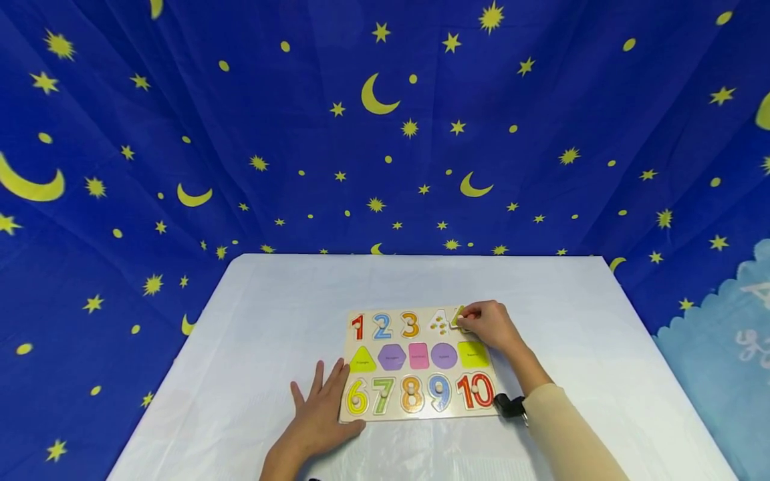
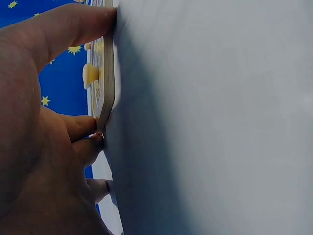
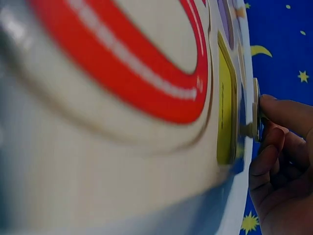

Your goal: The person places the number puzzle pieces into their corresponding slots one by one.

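A wooden number puzzle board (image 1: 419, 366) lies flat on the table. My right hand (image 1: 490, 324) pinches a yellow-green number piece (image 1: 457, 316) over the board's far right corner. The fingers partly hide the piece, so I cannot tell its digit. To its left, the 4-shaped recess (image 1: 439, 323) shows its printed pictures. In the right wrist view, the piece (image 3: 256, 110) is edge-on between thumb and fingers. My left hand (image 1: 321, 414) rests against the board's near left corner, fingers spread along the left side and thumb at the front edge.
Knobbed pieces such as the red 1 (image 1: 357, 327) and red 10 (image 1: 476, 390) sit in the board. Printed shapes, including a purple hexagon (image 1: 392, 357), run across its middle. A white cloth covers the table (image 1: 289, 294); a blue star-patterned curtain (image 1: 337, 140) hangs behind.
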Demonstrator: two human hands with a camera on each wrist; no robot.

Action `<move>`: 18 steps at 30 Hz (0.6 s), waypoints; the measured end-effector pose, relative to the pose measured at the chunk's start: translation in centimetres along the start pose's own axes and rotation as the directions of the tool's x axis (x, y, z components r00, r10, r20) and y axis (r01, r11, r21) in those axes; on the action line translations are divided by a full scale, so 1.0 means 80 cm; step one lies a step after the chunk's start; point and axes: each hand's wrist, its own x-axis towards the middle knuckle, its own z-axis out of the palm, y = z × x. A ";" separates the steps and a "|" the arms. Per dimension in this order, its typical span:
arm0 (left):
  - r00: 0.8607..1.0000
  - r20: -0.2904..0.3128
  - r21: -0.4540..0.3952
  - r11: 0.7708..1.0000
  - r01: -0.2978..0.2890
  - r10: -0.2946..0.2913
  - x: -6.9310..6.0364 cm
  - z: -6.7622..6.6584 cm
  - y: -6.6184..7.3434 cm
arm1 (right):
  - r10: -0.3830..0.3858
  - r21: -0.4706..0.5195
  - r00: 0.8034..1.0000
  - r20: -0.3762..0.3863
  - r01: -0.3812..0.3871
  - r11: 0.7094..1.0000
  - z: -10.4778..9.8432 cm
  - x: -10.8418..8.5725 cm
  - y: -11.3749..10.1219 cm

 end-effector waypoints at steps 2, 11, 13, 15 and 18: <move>1.000 -0.006 0.000 1.000 -0.003 0.003 -0.001 0.000 -0.001 | -0.012 0.003 1.000 0.016 0.012 1.000 0.004 0.000 -0.003; 0.999 -0.033 -0.002 1.000 -0.014 0.014 -0.002 0.001 -0.002 | -0.029 0.010 0.998 0.050 0.028 1.000 0.017 0.003 -0.024; 0.999 -0.036 -0.004 1.000 -0.020 0.020 -0.001 0.000 -0.002 | -0.015 0.022 0.998 0.068 0.013 1.000 0.019 0.003 -0.029; 0.999 -0.036 0.000 1.000 -0.018 0.018 -0.002 -0.001 -0.001 | -0.008 0.029 0.997 0.083 0.006 1.000 0.022 0.004 -0.032; 0.999 -0.037 -0.002 1.000 -0.019 0.019 -0.002 -0.001 -0.001 | -0.011 0.031 0.996 0.090 0.008 0.999 0.026 0.005 -0.034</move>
